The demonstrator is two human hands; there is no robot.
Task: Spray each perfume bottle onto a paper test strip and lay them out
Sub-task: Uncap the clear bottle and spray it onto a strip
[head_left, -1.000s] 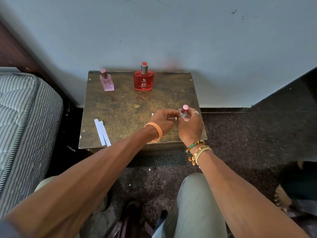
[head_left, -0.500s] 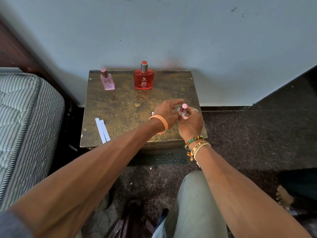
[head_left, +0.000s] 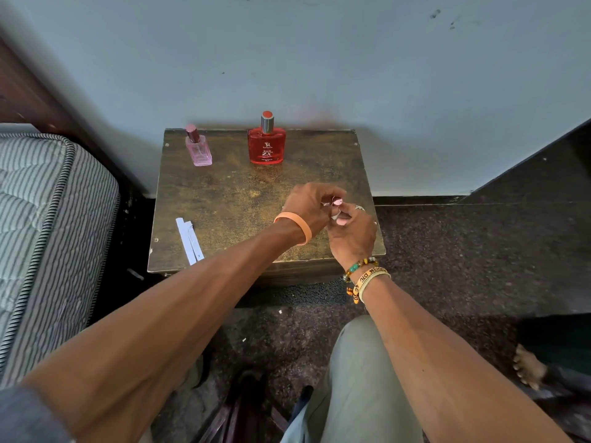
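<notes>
Brown, worn counter (head_left: 236, 199); left grip (head_left: 310, 209) and right grip (head_left: 351, 235) meet above its right front. White paper test strips (head_left: 189, 241) lie well leftward, nearer the left grip, long axis front-to-back. Both grips clamp the small pink-capped perfume bottle (head_left: 336, 202).

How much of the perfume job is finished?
Two paper strips lie on the table's left; whether sprayed, I cannot tell. The left hand and right hand hold a small bottle. The pink bottle and red bottle stand capped at the back, seemingly left to do.
</notes>
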